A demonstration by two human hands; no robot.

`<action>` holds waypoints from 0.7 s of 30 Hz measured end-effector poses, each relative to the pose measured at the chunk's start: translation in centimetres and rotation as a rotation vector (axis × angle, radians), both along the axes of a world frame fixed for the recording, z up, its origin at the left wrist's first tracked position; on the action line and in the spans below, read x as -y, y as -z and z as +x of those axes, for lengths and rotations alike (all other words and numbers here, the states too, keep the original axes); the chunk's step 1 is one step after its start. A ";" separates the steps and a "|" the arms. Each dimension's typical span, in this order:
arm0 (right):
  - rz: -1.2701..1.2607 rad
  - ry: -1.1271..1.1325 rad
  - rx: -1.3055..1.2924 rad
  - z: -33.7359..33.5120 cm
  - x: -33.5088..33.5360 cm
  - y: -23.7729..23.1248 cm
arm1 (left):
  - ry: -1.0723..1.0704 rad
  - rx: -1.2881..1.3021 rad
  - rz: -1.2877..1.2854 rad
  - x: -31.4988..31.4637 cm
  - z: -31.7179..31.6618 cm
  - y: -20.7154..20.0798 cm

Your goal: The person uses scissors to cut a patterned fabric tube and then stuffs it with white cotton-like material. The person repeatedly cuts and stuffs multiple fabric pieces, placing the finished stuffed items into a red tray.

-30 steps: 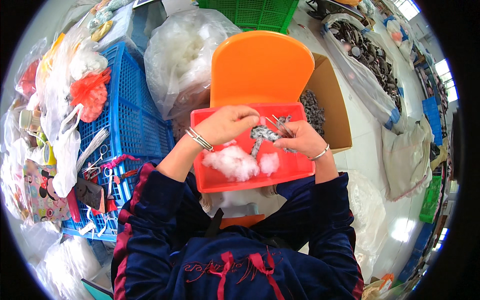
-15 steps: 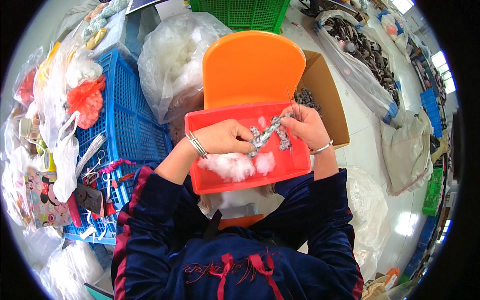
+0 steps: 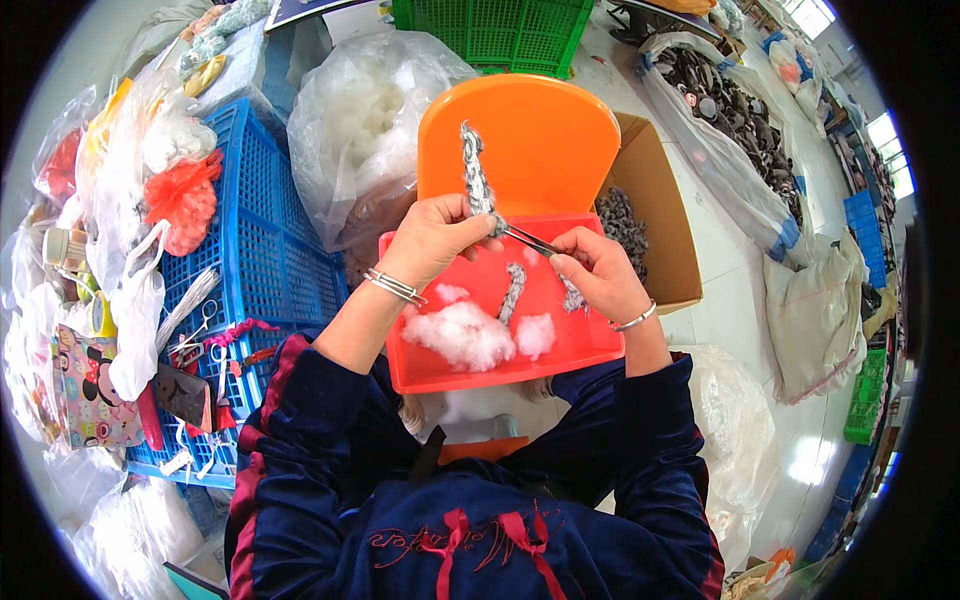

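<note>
Above a red tray (image 3: 440, 379) set against a rounded orange panel (image 3: 563, 130), two bare hands meet over one grey fuzzy strip (image 3: 474, 170). The left hand (image 3: 432, 245) pinches it between thumb and fingers near its lower end — the long axis standing almost straight away from the wearer, the free end rising past the fingertips in front of the orange. The right hand (image 3: 597, 277) grips a slim metal tool (image 3: 530, 240), which slants leftward and away until its tip reaches the strip's pinched end, beside the left thumb. Whether that tip sits inside the strip or merely against it, the view cannot tell. The left hand is the nearer to the strip; the right comes to it only through the tool. Below, in the tray, lie white fluff (image 3: 462, 337), a smaller white tuft (image 3: 536, 337) and a second grey strip (image 3: 513, 290).
</note>
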State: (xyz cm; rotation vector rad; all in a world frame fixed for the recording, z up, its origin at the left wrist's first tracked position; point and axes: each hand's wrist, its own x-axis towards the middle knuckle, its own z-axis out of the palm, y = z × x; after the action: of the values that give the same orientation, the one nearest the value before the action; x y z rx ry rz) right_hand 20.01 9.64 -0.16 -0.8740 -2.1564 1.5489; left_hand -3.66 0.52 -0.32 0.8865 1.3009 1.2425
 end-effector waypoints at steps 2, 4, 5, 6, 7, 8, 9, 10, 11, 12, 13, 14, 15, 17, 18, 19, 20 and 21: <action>0.000 0.012 0.011 -0.1 0.1 -0.2 | 0.001 0.003 -0.001 0.0 -0.1 0.0; 0.004 0.022 0.018 -0.2 0.2 -0.4 | 0.009 0.017 0.006 0.1 0.0 -0.1; 0.007 0.025 0.019 -0.2 0.3 -0.5 | -0.002 0.021 0.018 0.1 0.1 -0.2; 0.010 0.029 0.020 -0.2 0.3 -0.5 | -0.012 0.025 0.030 0.2 0.3 -0.4; 0.035 0.024 0.016 -0.2 0.3 -0.6 | -0.022 0.030 0.043 0.2 0.4 -0.5; 0.061 0.019 0.012 -0.1 0.3 -0.7 | -0.019 0.028 0.044 0.2 0.4 -0.4; 0.086 0.014 0.008 -0.1 0.3 -0.7 | -0.016 0.027 0.045 0.1 0.3 0.0; 0.108 0.007 -0.003 -0.1 0.3 -0.7 | -0.013 0.025 0.047 0.1 0.2 0.1; 0.131 0.001 -0.014 -0.1 0.3 -0.5 | -0.014 0.034 0.045 0.1 0.1 0.2; 0.153 -0.006 -0.025 0.0 0.2 -0.4 | -0.016 0.043 0.043 0.0 0.1 0.2; 0.133 0.003 -0.021 -0.1 0.3 -0.5 | -0.018 0.051 0.040 0.0 0.1 0.2; 0.113 0.011 -0.018 -0.1 0.4 -0.7 | -0.018 0.048 0.036 0.0 0.1 0.1; 0.093 0.020 -0.015 -0.2 0.5 -0.8 | -0.018 0.044 0.032 0.1 0.2 0.0; 0.140 0.007 -0.032 -0.1 0.4 -0.5 | -0.013 0.042 0.027 0.1 0.2 -0.2; 0.164 0.000 -0.040 -0.1 0.3 -0.4 | -0.009 0.042 0.024 0.2 0.1 -0.2; 0.173 -0.001 -0.041 -0.1 0.3 -0.4 | -0.005 0.041 0.021 0.1 0.1 -0.3; 0.182 -0.002 -0.042 -0.1 0.3 -0.4 | 0.012 0.032 0.009 0.2 0.0 -0.4; 0.191 -0.004 -0.043 -0.1 0.3 -0.4 | 0.029 0.023 -0.004 0.2 -0.2 -0.6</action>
State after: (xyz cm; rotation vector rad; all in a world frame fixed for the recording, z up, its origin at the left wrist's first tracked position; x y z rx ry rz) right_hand 19.91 9.38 0.23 -0.7675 -2.2314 1.3240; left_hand -3.81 0.34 0.26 0.8829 1.2675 1.2241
